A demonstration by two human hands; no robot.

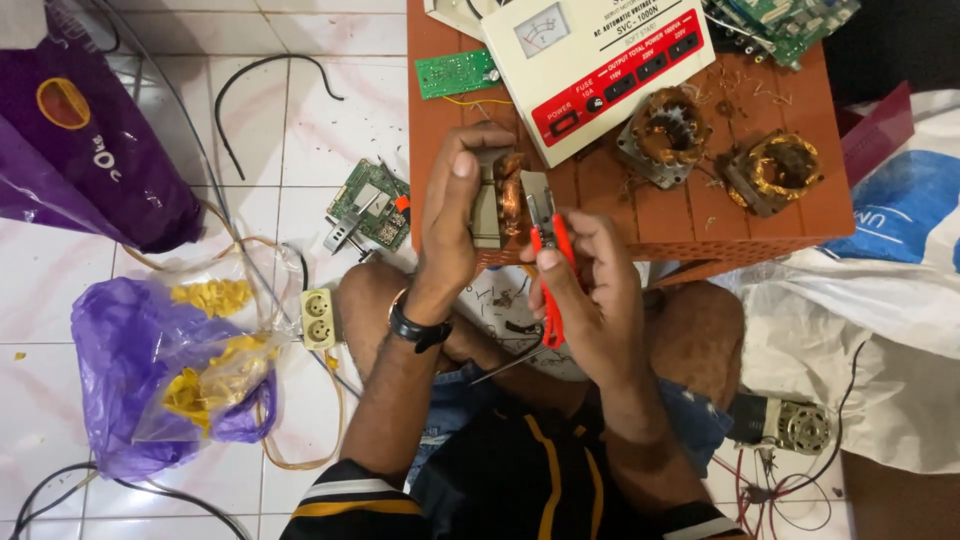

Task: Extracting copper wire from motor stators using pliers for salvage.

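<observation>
**Two hands, one coil block, one pair of pliers**

One small motor coil (503,198), steel block with copper winding, sits at centre frame above the near edge of the orange table (810,205). Left hand (452,215) holds it, fingers clamped round the block from the left and over the top. Long axis runs roughly up and down the frame; copper faces right, toward the tool.

One pair of red-handled pliers (545,255), in the right hand (590,290), fingers closed round the handles. Tip points up the frame and meets the copper; whether it grips wire cannot be told.

Progress, as judged: winding looks largely in place, so stripping appears early.

Two more coils (665,125), (775,170) lie at upper right of the table, copper intact. One white voltage regulator (590,60) stands at top centre.
</observation>
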